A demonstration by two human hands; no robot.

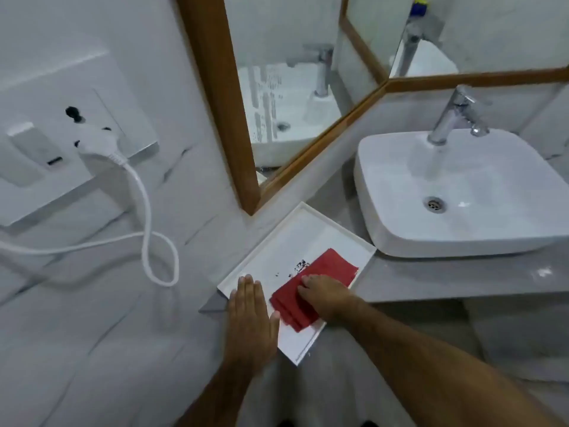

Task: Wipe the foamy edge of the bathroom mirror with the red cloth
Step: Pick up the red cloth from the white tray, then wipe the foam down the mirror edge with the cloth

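A folded red cloth (pixel 320 282) lies in a white tray (pixel 292 241) on the grey counter. My right hand (pixel 326 295) rests on top of the cloth, fingers bent down onto it. My left hand (pixel 251 315) lies flat and open on the tray's near left edge, beside the cloth. The wood-framed mirror (pixel 286 72) hangs above the tray, with streaks of foam (pixel 264 100) running down its glass near the left frame.
A white basin (pixel 462 192) with a chrome tap (pixel 455 115) stands to the right of the tray. On the left wall, a switch plate (pixel 61 134) holds a white plug whose cable (pixel 147 229) loops down. A second mirror panel meets the first at the corner.
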